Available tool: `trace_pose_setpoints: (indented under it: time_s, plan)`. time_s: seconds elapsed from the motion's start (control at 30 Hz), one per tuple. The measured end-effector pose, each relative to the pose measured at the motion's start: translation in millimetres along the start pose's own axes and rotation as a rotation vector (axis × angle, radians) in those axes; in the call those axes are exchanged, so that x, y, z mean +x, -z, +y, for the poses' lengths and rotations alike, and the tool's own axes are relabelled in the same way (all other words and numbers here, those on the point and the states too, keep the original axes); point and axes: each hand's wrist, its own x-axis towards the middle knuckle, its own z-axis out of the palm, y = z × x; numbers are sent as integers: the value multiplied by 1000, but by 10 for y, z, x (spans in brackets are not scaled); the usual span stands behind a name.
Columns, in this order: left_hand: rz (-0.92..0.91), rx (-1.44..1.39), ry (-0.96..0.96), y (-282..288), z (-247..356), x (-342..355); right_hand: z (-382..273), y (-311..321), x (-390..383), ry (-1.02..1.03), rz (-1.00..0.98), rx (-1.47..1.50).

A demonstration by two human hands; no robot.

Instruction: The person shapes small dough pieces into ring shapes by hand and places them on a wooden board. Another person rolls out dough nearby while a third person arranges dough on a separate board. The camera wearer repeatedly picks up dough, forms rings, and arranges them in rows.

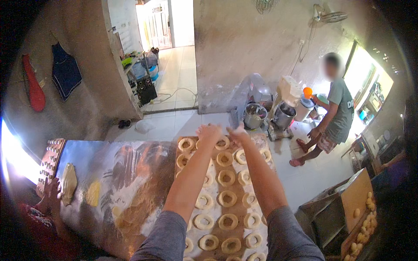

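Above: your left hand (209,132) and right hand (238,134) reach a dough ring (223,142) at the wooden board's (216,234) far end on the table (109,174); fingers' state cannot be told.

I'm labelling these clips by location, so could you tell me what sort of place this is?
Probably a small doughnut bakery: a board full of dough rings, a floured metal table, and mixers on the tiled floor.
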Motion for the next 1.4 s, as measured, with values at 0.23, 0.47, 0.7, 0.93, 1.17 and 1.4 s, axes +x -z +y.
trace_pose_setpoints:
  time_s: [0.23, 0.47, 0.7, 0.93, 1.17, 1.4]
  plan:
    - [-48, 141, -135, -239, -391, -520, 356, -523, -651, -41, 302, -532]
    - [405, -10, -240, -342, -784, -541, 231, -818, -737, 224, 495, -569]
    - [658, -400, -177, 509, -2290, -2222, -601, -2282, -2125, 733, 9, -413]
    - [695, -364, 340, 672, -4674, -3668, -845, -4629, -2856, 1008, -533, -649]
    - [610, -472, 250, 684, -4914, -3945, -1078, -4764, -3046, 766, -737, -756]
    - [630, -820, -33, 989, -4535, -4094, -1078, -4157, -3499, 504, -839, 82]
